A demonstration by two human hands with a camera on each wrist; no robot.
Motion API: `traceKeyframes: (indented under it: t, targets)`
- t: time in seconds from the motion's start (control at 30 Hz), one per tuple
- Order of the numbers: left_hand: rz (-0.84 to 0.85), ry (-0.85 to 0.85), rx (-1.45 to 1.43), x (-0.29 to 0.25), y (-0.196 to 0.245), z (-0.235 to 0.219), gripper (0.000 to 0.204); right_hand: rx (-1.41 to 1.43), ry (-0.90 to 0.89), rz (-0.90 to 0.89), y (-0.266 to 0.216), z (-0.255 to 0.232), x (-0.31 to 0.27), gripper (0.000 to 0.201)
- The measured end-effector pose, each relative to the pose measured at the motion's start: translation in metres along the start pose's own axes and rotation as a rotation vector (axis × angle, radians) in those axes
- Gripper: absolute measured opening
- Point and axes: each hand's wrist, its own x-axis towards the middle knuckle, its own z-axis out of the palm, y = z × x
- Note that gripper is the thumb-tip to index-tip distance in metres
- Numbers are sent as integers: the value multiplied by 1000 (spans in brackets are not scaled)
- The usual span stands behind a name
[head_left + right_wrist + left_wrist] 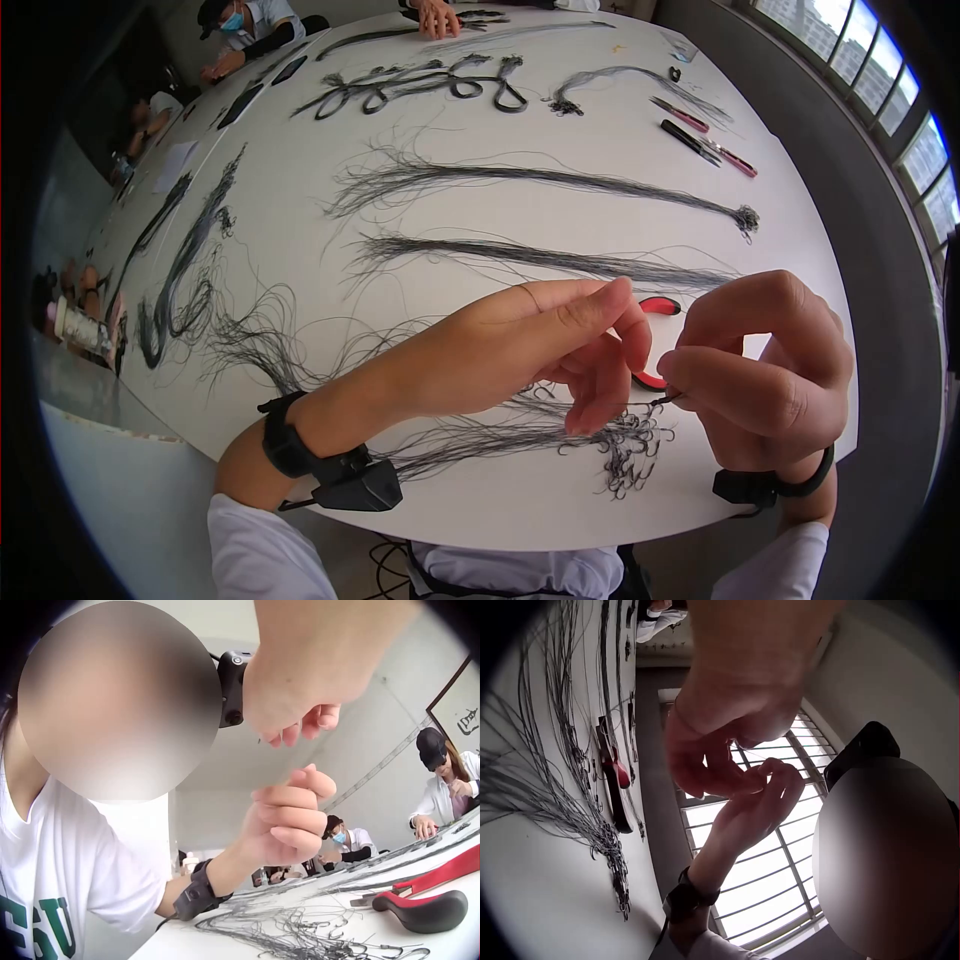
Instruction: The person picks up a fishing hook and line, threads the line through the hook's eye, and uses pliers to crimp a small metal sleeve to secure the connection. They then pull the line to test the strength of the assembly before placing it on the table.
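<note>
Thumb and forefinger of my right hand (775, 375) pinch a small dark hook shank (668, 398) in the head view. My left hand (555, 345) is just left of it, fingers curled, and a very fine line seems to run from them to the hook. The left wrist view has my left hand (735, 727) above my right (757, 810); the line is barely visible. In the right wrist view my left fingers (289, 817) are bent below my right hand (300, 716). Under both hands lies a bundle of dark lines ending in hooks (630, 455).
Red-handled pliers (655, 382) lie partly behind my hands. Beyond are two long line bundles (560, 180) (500, 250), a looped bundle (420, 85) and several snips (690, 142). Tangled lines (260, 340) spread at left. Other people sit at the table's far side.
</note>
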Motion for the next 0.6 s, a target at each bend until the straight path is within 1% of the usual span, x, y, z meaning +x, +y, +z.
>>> traceKeyframes:
  t: [0.03,0.07,0.1,0.13,0.17,0.2,0.23,0.27,0.3,0.37,0.4,0.43,0.5,0.53,0.57,0.6]
  targets:
    - [36,-9,-29,0,-1,2,52,-2,-3,23,0,-1,0,26]
    - [36,-10,-28,0,-1,3,52,-6,-51,7,2,-5,-1,24]
    - [22,-42,-40,-1,0,4,56,-7,-50,8,4,-4,-1,24]
    - [7,-74,-53,-2,0,5,60,1,-15,3,9,-1,-2,22]
    - [7,-75,-53,-3,-1,3,60,10,19,-2,14,2,-4,20]
    - [16,-185,-124,-3,0,1,66,82,54,-26,20,6,-5,18]
    - [25,-294,-196,-4,2,2,72,81,55,-25,21,7,-5,18]
    - [-122,-171,-176,-9,6,10,82,95,58,0,22,7,-6,18]
    - [-122,-171,-176,-12,10,11,82,109,60,24,22,8,-6,17]
    - [-220,-246,61,-18,15,9,89,125,51,39,21,8,-5,17]
    - [-231,-248,91,-19,14,12,91,132,50,38,21,7,-5,17]
    - [-231,-248,90,-18,11,14,91,139,50,37,21,7,-5,17]
    - [-258,-419,17,-16,5,15,85,142,58,47,22,7,-4,16]
    - [-272,-504,-44,-14,3,13,77,145,66,56,22,7,-4,15]
    - [-271,-503,-44,-14,2,15,77,146,66,56,22,9,-5,15]
    - [-310,-548,-79,-13,0,17,75,142,60,99,22,11,-5,13]
